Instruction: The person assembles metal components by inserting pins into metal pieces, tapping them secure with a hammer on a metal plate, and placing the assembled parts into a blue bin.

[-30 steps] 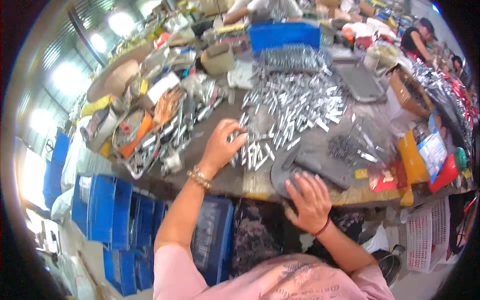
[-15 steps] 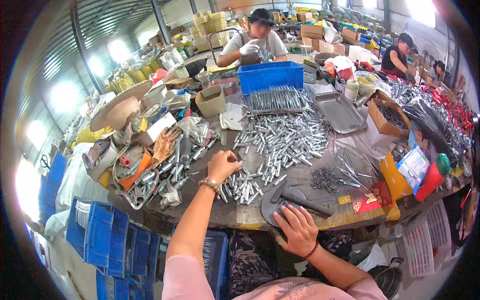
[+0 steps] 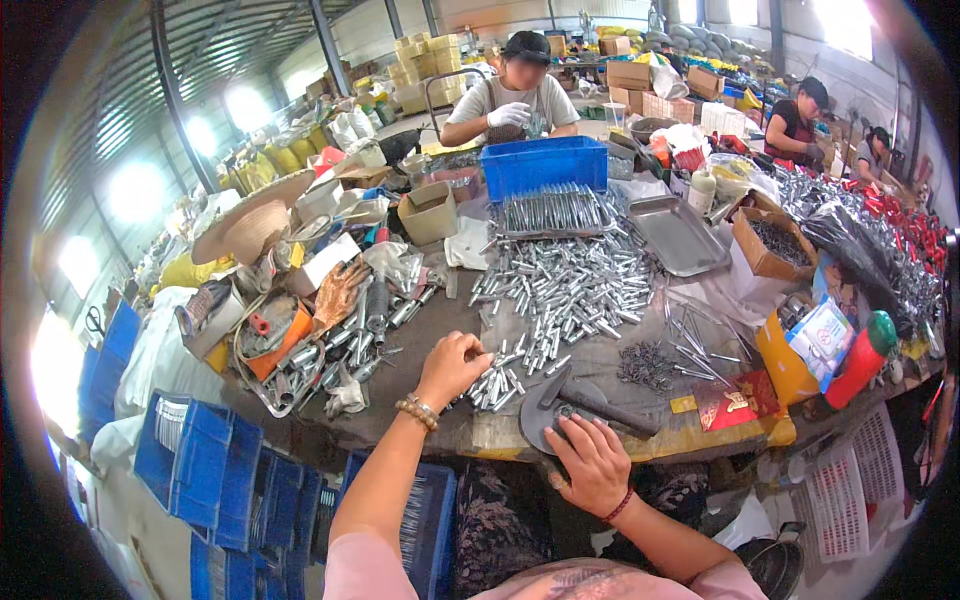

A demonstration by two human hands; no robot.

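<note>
My left hand, fingers curled together, is at the left edge of a small heap of silver metal pins. Whatever its fingertips hold, if anything, is hidden. A round grey metal disc lies at the table's near edge, with a hammer lying across it. On the disc's near right side rests my right hand, its fingers stretched out over a small dark round piece. The hammer is just beyond the fingertips, not gripped. Farther back spreads a large pile of similar silver pins.
Beyond the pile stand a tray of upright-packed metal rods and a blue bin. A steel tray, dark screws and a red-green bottle are at right. Tools crowd the left. A gloved co-worker sits opposite.
My left hand has moved right and slightly down, to the small heap of pins. My right hand stays on the disc, with little change.
</note>
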